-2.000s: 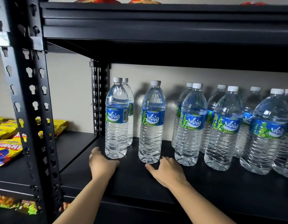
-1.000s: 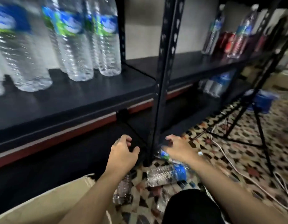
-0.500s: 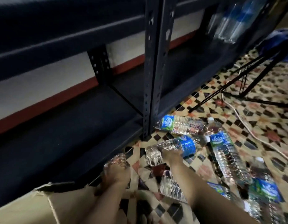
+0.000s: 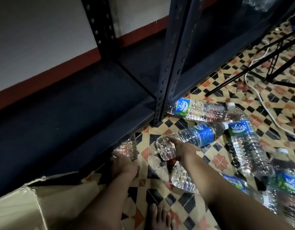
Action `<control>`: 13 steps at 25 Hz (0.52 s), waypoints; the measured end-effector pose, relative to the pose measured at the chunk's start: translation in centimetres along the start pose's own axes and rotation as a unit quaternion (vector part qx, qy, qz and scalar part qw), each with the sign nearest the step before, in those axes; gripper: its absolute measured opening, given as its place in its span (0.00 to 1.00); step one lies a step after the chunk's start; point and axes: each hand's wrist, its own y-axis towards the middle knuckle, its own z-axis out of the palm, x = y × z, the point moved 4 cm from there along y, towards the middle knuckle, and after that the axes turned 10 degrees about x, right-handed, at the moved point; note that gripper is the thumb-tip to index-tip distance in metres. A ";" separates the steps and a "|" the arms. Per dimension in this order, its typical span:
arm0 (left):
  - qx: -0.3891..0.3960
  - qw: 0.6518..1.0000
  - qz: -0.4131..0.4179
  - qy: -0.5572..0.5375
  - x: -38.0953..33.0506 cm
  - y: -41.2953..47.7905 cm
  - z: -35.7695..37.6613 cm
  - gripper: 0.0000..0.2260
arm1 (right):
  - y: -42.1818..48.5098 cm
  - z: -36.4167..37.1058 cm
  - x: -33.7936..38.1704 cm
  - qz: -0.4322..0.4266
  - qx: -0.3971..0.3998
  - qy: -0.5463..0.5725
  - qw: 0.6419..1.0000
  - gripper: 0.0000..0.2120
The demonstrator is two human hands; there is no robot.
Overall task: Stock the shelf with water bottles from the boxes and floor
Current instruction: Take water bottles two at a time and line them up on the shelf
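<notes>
Dim light on a patterned tile floor (image 4: 218, 162) and pale wall (image 4: 35, 37) (red skirting (image 4: 44, 79)).

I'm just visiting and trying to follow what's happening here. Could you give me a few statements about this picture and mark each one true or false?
1. The right hand grips a blue-label bottle by its bottom end. True.
2. The left hand holds nothing. False: it grips a clear bottle beside the shelf edge.
3. The other bottles on the floor stand upright. False: they lie on their sides.
4. A cardboard box is at the lower left. True.
5. The person wears shoes. False: a bare foot shows.
</notes>
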 end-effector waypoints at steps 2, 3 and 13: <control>0.018 1.000 0.002 0.007 0.2 -0.2 0.3 0.45 | -1.1 -0.4 -0.6 0.029 0.002 -0.107 0.994 0.63; 0.032 0.999 0.001 0.002 0.4 -0.3 0.6 0.45 | -1.7 -0.4 -1.1 0.033 0.015 -0.147 0.988 0.63; 0.155 0.979 -0.048 0.122 2.5 -3.1 3.4 0.53 | -3.7 -4.4 -6.2 0.062 0.087 -0.338 0.935 0.16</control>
